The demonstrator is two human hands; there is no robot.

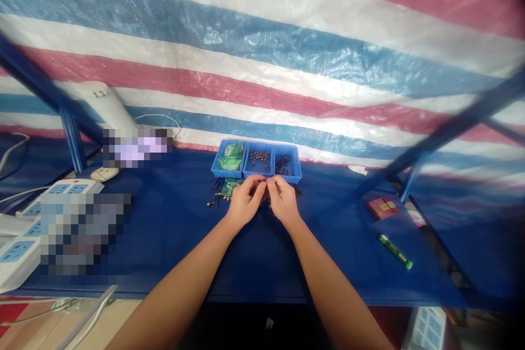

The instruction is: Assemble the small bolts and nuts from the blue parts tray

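Note:
Both hands meet over the blue table [172, 229], just in front of three small blue bins [257, 162]. My left hand [245, 199] is pinched, fingertips touching those of my right hand [283, 199], which is pinched too. They hold something small between them that I cannot make out. Under and beside the hands lie a green circuit board [230, 186] and several small dark parts [215, 188]. The left bin holds green boards, the middle and right bins hold small dark parts.
White power strips [53, 191] and cables lie at the left, next to a white lamp base [107, 104]. A red packet [382, 208] and a green stick [394, 251] lie at the right. Blue frame struts [451, 131] slant on both sides. A striped tarp [262, 54] hangs behind.

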